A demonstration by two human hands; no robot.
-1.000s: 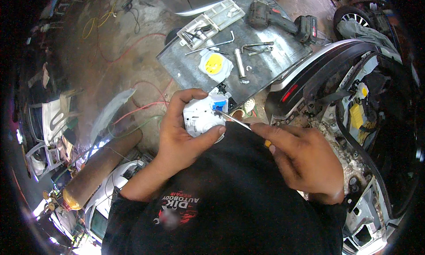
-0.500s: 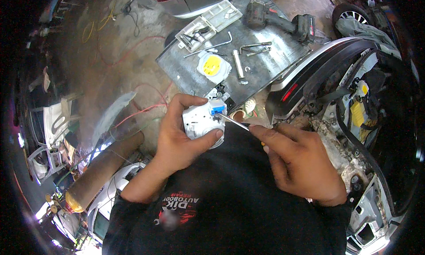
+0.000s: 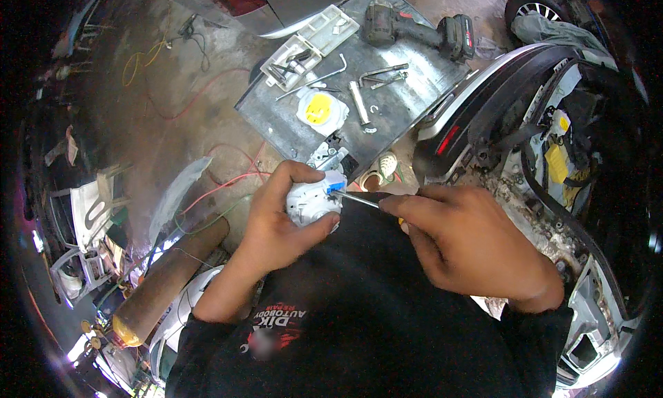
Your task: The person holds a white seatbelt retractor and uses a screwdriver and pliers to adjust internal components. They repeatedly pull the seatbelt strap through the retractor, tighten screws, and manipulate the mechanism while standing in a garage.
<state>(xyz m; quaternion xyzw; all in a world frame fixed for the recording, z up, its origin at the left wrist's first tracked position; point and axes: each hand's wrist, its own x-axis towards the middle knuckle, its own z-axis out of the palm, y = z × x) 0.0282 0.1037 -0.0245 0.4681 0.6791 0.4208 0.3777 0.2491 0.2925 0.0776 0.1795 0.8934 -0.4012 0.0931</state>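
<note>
My left hand (image 3: 280, 222) is closed around a round white plastic housing (image 3: 307, 203), gripping its rim between thumb and fingers. A blue insert (image 3: 335, 187) sits at the housing's upper right. My right hand (image 3: 459, 236) is closed on a screwdriver (image 3: 360, 199); its handle is mostly hidden in the palm. The metal shaft points left, with its tip at the blue insert. Just beyond my left hand, small metal and black parts (image 3: 330, 156) lie at the table's near corner. Another white round part with a yellow label (image 3: 319, 110) rests behind them.
The dark metal table (image 3: 276, 122) carries a compartment box (image 3: 314, 42), hex keys (image 3: 380, 73), a socket extension (image 3: 359, 102) and a cordless impact wrench (image 3: 414, 32). A cut-open car body (image 3: 476, 122) stands close on the right. Hoses (image 3: 228, 180) run across the floor at left.
In the picture, the table and its tools have shifted left. The housing sits slightly lower, and the screwdriver lies flatter with its tip still at the blue insert. Both hands keep their grips.
</note>
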